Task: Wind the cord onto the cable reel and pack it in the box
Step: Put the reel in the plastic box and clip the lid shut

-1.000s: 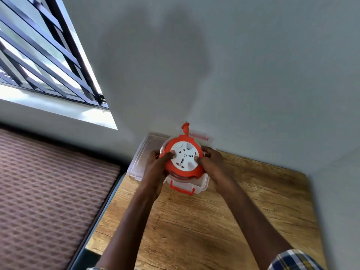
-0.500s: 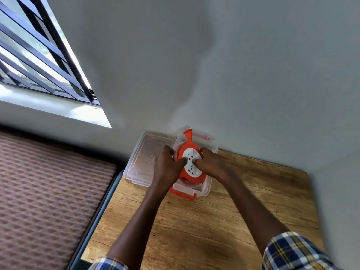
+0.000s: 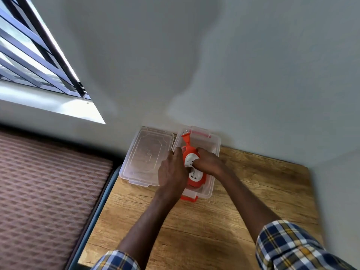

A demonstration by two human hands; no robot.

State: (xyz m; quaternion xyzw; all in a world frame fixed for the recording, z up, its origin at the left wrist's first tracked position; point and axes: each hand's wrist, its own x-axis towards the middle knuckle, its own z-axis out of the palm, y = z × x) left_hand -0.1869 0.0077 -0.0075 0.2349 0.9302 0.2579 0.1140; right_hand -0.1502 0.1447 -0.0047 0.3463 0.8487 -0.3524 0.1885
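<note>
My left hand [image 3: 172,169] and right hand [image 3: 207,162] hold the reel [image 3: 193,172], fingers wrapped around it, inside the box [image 3: 215,145]; lid [image 3: 146,158] at nine o'clock.

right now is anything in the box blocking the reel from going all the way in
Nothing visible does. Both hands, left hand and right hand, hold the cable reel already down inside the clear box. The box shows nothing else inside, and its lid lies off to the left on the table.

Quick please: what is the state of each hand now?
Left hand: closed on the cable reel, inside the box.
Right hand: closed on the cable reel too.
</note>
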